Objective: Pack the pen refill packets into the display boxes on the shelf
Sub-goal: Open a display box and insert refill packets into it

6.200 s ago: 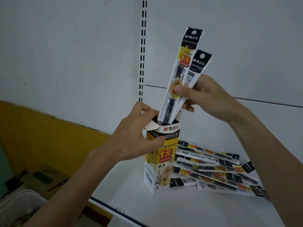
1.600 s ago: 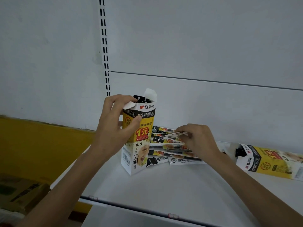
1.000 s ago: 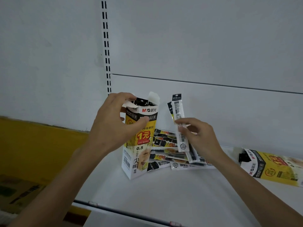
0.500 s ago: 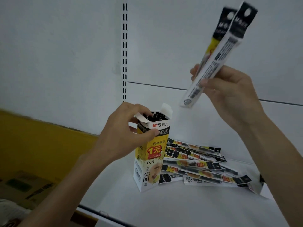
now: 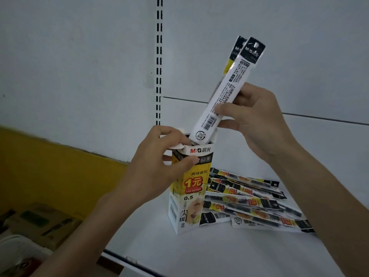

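White wall panels stand behind a shelf (image 5: 219,254), on which an upright display box (image 5: 189,188) is steadied by the left hand (image 5: 159,162), its grip curled round the torn-open top. Two refill packets (image 5: 225,92) are pinched in the grip of the right hand (image 5: 257,124), their lower ends just at the opening. How full the box is cannot be told. A loose pile (image 5: 249,202) beside it is left to be packed, so much work is judged to remain.

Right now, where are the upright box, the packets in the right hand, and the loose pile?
display box (image 5: 192,184): head view, its yellow front panel.
held packets (image 5: 227,90): head view, white back of the front packet.
loose pile (image 5: 249,202): head view, a packet mid-heap, lying flat.
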### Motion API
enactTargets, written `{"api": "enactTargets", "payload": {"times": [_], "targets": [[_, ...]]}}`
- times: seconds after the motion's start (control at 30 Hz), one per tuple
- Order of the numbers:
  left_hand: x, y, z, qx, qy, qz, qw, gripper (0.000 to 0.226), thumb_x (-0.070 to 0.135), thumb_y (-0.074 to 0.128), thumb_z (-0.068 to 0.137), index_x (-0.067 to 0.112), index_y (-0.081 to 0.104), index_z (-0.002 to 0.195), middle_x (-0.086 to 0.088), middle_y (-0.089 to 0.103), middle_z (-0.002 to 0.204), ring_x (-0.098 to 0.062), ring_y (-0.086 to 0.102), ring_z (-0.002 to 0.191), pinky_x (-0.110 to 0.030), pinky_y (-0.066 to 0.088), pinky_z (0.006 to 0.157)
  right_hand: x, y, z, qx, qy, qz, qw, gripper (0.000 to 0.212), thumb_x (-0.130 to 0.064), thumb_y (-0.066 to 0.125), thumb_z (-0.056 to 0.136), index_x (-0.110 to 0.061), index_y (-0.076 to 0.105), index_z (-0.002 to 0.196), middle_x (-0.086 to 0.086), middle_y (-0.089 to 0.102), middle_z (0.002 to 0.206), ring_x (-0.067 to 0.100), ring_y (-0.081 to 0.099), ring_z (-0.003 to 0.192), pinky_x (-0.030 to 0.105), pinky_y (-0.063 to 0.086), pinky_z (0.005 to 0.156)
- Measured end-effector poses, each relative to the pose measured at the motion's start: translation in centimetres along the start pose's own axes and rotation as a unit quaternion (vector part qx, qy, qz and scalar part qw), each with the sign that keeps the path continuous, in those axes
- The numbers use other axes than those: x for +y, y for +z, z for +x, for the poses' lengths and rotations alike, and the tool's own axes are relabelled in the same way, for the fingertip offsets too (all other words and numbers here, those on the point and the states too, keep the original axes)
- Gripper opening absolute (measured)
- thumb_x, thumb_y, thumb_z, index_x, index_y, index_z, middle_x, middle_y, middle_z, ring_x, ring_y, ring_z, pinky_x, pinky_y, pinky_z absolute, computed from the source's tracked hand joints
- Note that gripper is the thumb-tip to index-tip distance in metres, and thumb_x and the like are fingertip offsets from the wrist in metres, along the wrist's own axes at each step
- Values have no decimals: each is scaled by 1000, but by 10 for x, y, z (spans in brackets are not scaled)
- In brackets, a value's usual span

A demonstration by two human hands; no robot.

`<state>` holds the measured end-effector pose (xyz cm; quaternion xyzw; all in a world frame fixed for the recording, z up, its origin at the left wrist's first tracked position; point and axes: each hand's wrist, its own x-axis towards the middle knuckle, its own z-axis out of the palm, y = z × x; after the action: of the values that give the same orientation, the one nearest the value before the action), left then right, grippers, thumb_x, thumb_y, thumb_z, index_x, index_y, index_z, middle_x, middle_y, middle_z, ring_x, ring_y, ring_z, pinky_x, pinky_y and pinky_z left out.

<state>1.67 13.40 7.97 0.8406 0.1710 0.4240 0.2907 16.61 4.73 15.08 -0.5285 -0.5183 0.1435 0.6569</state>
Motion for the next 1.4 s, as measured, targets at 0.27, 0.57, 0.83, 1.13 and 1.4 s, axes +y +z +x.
{"api": "enactTargets", "payload": {"times": [0.27, 0.57, 0.83, 1.13, 1.4], "targets": [[-1, 6, 5, -6, 5, 4, 1000, 18, 35, 65, 73, 44, 51, 80, 21, 43, 106, 6, 48, 96, -7, 45, 76, 1, 6, 1, -43, -62, -247, 966, 27, -5, 71, 73, -20, 63, 95, -15, 66, 86, -5, 62, 72, 5, 47, 62], [-2, 6, 6, -21, 2, -16, 1000, 22, 31, 68, 74, 45, 51, 79, 20, 44, 105, 5, 47, 100, -17, 46, 81, 8, 10, 4, -45, -55, -256, 964, 26, -7, 72, 74, -23, 59, 89, -18, 61, 80, -2, 61, 73, 7, 49, 63], [-2, 4, 5, -19, -14, -80, 997, 22, 23, 69, 73, 39, 56, 79, 16, 48, 105, 0, 49, 102, -13, 50, 73, 16, 14, 4, -119, -19, -277, 953, 28, -9, 74, 72, -13, 65, 99, -6, 70, 94, 4, 66, 83, 15, 53, 69], [-3, 5, 5, -6, -28, -86, 996, 32, 28, 70, 72, 38, 46, 90, 8, 54, 108, -6, 57, 96, -27, 57, 70, 9, 5, 15, -73, -5, -142, 987, 12, -11, 70, 78, -14, 70, 90, 0, 73, 93, 13, 68, 87, 25, 53, 82], [-5, 3, 5, 2, -33, -87, 996, 36, 27, 72, 70, 36, 43, 88, 16, 54, 100, -6, 57, 92, -17, 54, 62, 14, 9, 13, -132, 28, -225, 965, 11, -23, 74, 76, -17, 71, 84, 0, 73, 86, 15, 67, 84, 32, 51, 78]]}}
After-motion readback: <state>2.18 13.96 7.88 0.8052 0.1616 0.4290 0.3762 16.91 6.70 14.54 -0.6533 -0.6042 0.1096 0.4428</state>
